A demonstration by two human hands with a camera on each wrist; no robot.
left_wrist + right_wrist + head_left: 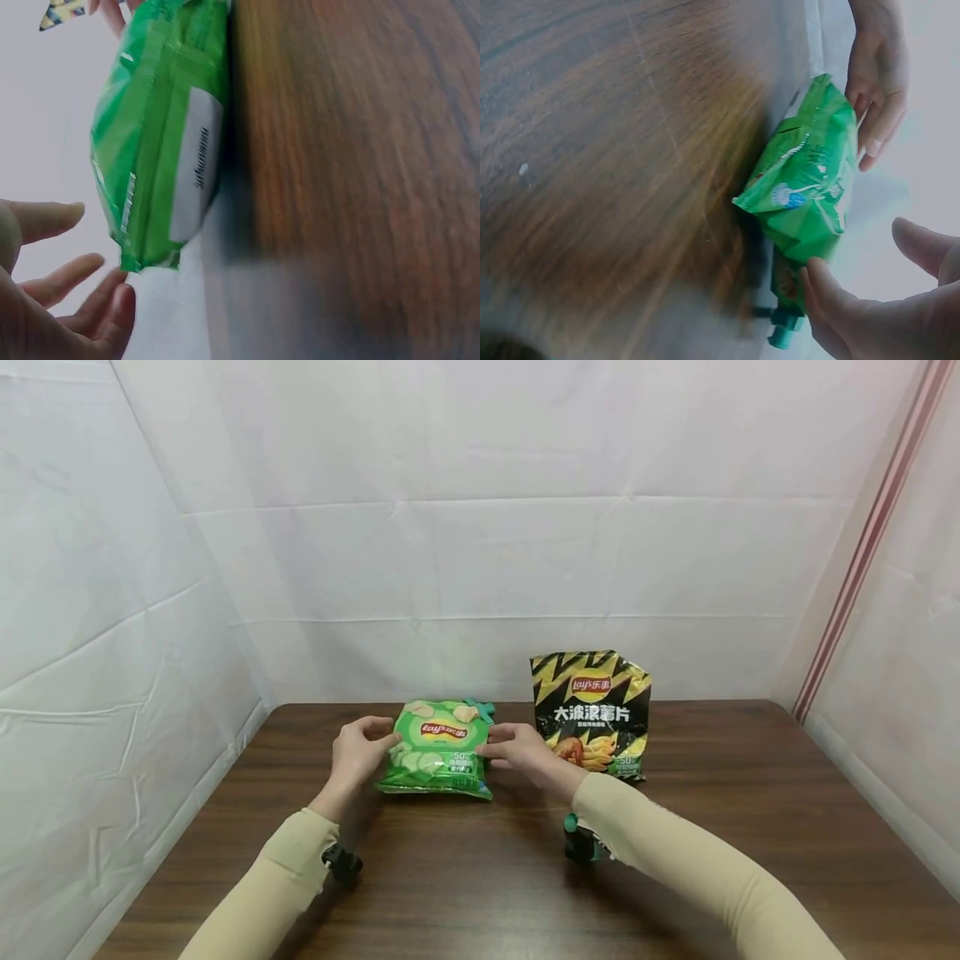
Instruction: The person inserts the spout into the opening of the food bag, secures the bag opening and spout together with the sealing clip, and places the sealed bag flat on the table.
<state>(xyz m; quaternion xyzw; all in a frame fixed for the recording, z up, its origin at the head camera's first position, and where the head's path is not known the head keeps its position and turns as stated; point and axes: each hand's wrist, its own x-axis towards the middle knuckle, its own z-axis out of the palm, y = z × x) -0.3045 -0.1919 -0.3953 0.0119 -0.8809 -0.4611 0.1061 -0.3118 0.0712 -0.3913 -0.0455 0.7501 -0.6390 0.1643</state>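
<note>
A green bag of Lay's potato chips (438, 752) leans back on the table, its printed front facing me. At its left edge is my left hand (362, 750), thumb and fingers spread apart; in the left wrist view those fingers (105, 307) are right by the bag's end. My right hand (528, 752) is at the opposite edge, with fingertips at the bag's side. The right wrist view has its thumb well apart from its fingers (829, 296). Behind the bag's upper right corner, a teal piece (482, 708) sticks out, the rest of it hidden.
A black and yellow Lay's chip bag (592, 714) stands upright to the right, partly behind my right hand. The brown wooden table (465, 877) ends at a white sheet (465, 560) at the back. White sheets also hang on both sides.
</note>
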